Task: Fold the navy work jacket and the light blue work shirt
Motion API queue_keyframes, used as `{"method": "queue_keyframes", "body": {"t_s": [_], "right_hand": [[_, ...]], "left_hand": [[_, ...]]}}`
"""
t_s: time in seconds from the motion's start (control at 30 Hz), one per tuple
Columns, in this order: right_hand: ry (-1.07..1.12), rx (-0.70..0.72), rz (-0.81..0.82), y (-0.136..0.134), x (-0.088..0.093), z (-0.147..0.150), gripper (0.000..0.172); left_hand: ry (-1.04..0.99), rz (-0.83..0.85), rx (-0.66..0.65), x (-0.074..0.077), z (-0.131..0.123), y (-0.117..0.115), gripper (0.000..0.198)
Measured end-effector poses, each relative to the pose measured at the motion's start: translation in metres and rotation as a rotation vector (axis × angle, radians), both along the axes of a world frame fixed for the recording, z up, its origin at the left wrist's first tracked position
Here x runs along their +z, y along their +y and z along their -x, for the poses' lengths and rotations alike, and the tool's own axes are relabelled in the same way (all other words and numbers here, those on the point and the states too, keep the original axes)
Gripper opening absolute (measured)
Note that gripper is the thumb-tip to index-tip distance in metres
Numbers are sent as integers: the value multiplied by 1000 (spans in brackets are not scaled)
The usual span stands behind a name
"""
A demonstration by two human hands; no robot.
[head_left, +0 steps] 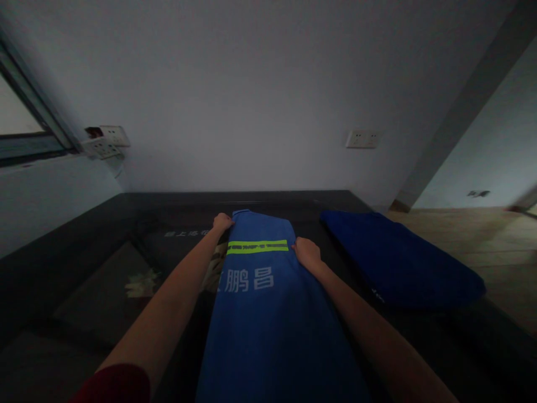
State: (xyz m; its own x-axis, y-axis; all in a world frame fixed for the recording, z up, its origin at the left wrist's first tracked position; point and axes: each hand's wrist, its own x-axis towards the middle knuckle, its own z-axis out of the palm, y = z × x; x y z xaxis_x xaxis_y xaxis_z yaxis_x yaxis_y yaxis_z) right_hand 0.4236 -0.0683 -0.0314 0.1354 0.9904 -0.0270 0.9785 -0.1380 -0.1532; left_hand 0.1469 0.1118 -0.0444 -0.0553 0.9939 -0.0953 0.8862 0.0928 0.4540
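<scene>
A blue work jacket (268,324), folded into a long strip, lies in front of me. It has a yellow-green reflective band (258,247) across it and pale printed characters below the band. My left hand (222,221) is closed on its far left corner. At the right edge, level with the band, my right hand (307,252) pinches the cloth. Both arms reach forward along either side of the jacket, whose near end runs out of the bottom of the view.
A darker blue folded cloth (398,260) lies to the right on the dark surface (168,207). The surface meets a pale wall (235,112) with a socket plate (363,139). More sockets (109,143) sit at the left corner beside a window (25,120).
</scene>
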Motion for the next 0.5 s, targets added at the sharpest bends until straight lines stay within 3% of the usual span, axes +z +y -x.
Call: {"method": "queue_keyframes", "body": {"t_s": [0.17,0.3,0.4,0.5], "right_hand": [[3,5,5,8,0,-1,25],[4,-6,28,8,0,-5,25],[6,-20,43,8,0,-6,25],[4,-24,42,6,0,-5,25]], "left_hand": [[86,52,-28,3,-2,5,32],[165,-31,-21,7,-6,-3,36],[214,-166,-57,7,-22,-12,44],[234,-267,-194,-3,-48,-17,47]]}}
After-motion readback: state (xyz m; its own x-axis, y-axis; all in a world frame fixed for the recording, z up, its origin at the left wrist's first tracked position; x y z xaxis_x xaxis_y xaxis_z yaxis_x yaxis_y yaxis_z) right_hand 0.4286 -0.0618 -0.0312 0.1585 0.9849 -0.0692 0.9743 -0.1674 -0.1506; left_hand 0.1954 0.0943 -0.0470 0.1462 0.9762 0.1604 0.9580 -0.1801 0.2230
